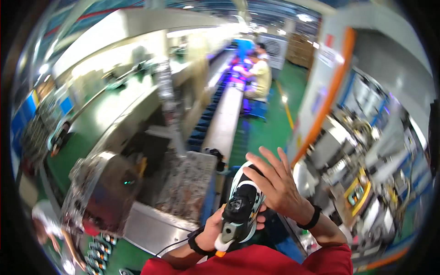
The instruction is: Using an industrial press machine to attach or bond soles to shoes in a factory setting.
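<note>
In front of my chest I hold a black and white shoe (pixel 250 191) with its toe pointing away from me. A grey shoe last (pixel 230 229) with an orange end stands out of its opening. My left hand (pixel 213 230) is closed round the heel part, and fingertips show at the shoe's far side. Beside the toe, my right hand (pixel 279 190) has its fingers spread. Whether its palm or thumb touches the shoe I cannot tell. Black bands sit on both wrists.
To the left stands a worn metal machine (pixel 103 192) with a rough-topped block (pixel 185 188). A long conveyor (pixel 224 117) runs away ahead, a seated person (pixel 259 78) beside it. An orange-edged machine (pixel 323 110) rises at right. Several shoes (pixel 97 254) and another person (pixel 48 220) are lower left.
</note>
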`<state>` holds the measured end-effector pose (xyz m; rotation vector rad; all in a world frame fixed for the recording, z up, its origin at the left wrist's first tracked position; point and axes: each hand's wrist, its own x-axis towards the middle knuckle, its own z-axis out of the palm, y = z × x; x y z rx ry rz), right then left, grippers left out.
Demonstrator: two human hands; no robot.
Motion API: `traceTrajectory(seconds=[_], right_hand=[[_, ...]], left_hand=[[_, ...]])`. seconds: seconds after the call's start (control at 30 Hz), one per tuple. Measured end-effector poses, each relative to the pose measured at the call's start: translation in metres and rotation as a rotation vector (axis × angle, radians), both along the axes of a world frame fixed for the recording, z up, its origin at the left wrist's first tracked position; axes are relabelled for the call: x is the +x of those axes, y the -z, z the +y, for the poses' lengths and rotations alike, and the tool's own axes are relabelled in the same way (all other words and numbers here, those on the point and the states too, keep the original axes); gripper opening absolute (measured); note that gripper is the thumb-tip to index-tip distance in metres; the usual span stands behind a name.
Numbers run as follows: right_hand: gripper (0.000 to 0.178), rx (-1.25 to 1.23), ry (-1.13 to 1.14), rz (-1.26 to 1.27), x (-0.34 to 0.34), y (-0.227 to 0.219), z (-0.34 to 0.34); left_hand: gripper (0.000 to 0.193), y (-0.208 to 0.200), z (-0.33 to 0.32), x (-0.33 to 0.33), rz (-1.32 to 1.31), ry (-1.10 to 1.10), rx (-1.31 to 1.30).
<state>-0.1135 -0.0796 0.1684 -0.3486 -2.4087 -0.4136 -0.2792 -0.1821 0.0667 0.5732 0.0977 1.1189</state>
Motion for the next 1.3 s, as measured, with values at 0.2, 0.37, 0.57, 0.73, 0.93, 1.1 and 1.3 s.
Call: traceTrajectory(seconds=[0.2, 0.37, 0.57, 0.73, 0.93, 1.1, 1.3], right_hand=[[0.096, -1.494, -0.152, 0.592, 0.203, 0.058, -0.040], [0.067, -1.100, 0.606, 1.472, 0.300, 0.131, -0.056], [0.056, -0.853, 0.966, 1.830, 0.460, 0.191, -0.119], [0.053, -0.473, 1.138, 1.788, 0.505, 0.197, -0.162], [0.060, -0.343, 1.281, 1.825, 0.518, 0.182, -0.189], [0.056, -0.317, 1.558, 1.534, 0.574, 0.184, -0.161], [0.048, -0.931, 1.523, 1.418, 0.677, 0.163, 0.008]], left_hand=[[0.047, 0.004, 0.062, 0.159, 0.201, -0.252, -0.025], [0.055, 0.039, 0.098, 0.327, 0.829, -0.182, 0.428], [0.057, 0.099, 0.173, 0.498, 0.934, 0.183, 0.388], [0.076, 0.168, 0.265, 0.629, 1.353, -0.160, 0.667], [0.088, 0.214, 0.301, 0.739, 1.667, -0.120, 0.680], [0.044, 0.221, 0.328, 0.740, 1.566, -0.099, 0.542], [0.025, 0.135, 0.278, 0.599, 0.776, 0.576, -0.265]])
